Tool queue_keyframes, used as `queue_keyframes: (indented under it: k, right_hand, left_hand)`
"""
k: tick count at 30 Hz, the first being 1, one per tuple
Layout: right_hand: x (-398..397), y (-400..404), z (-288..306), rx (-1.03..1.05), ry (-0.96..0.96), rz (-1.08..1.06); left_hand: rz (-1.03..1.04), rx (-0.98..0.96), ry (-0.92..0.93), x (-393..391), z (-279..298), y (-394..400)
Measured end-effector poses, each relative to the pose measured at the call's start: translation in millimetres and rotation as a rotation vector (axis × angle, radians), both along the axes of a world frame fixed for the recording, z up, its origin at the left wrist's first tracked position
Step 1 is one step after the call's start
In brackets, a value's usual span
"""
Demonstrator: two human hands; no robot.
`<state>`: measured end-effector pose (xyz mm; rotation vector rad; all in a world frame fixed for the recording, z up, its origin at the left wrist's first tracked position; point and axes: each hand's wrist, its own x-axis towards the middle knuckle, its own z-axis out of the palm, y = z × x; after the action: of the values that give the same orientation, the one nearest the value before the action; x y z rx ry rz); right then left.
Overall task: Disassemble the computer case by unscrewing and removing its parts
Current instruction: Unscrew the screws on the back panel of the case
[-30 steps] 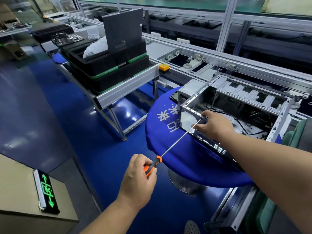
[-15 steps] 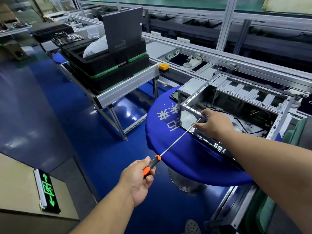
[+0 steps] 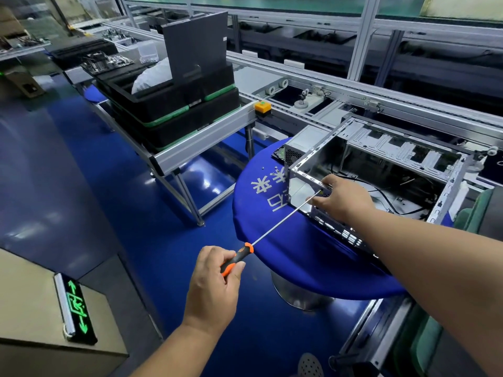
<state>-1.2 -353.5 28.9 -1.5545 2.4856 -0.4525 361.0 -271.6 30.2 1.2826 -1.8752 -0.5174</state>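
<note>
An open bare-metal computer case [image 3: 402,156] lies on a round blue-covered table [image 3: 285,248], with black cables inside it. My left hand [image 3: 215,284] grips the orange-and-black handle of a long screwdriver [image 3: 280,221]. The shaft runs up and right to the case's near rear corner. My right hand [image 3: 343,200] holds the case frame there, its fingers around the screwdriver's tip; the tip and any screw are hidden. Two small screws [image 3: 269,167] lie on the cloth to the left of the case.
Stacked black trays [image 3: 174,115] with a dark upright panel [image 3: 196,47] sit on an aluminium stand to the left. A conveyor line [image 3: 353,91] runs behind the case. A green exit sign [image 3: 76,308] lies low at left. Blue floor surrounds the table.
My left hand has turned on the screwdriver handle, shifting its grip between frames. My right hand and the case have stayed where they were.
</note>
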Motion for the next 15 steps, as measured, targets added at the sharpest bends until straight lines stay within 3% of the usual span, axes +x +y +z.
queue_keyframes:
  k: [3,11,13,15]
  right_hand:
    - [0,0,0,0.001,-0.002,0.002]
    - [-1,0,0,0.012,-0.022,0.006]
    - [-1,0,0,0.015,-0.02,0.006]
    - [-1,0,0,0.016,-0.016,0.003]
  left_hand:
    - [0.052,0.178,0.123,-3,2,0]
    - [0.262,1.189,0.893,-11,10,-8]
    - [0.264,1.282,0.945,-10,10,-6]
    - [0.246,1.222,0.943,-11,7,-4]
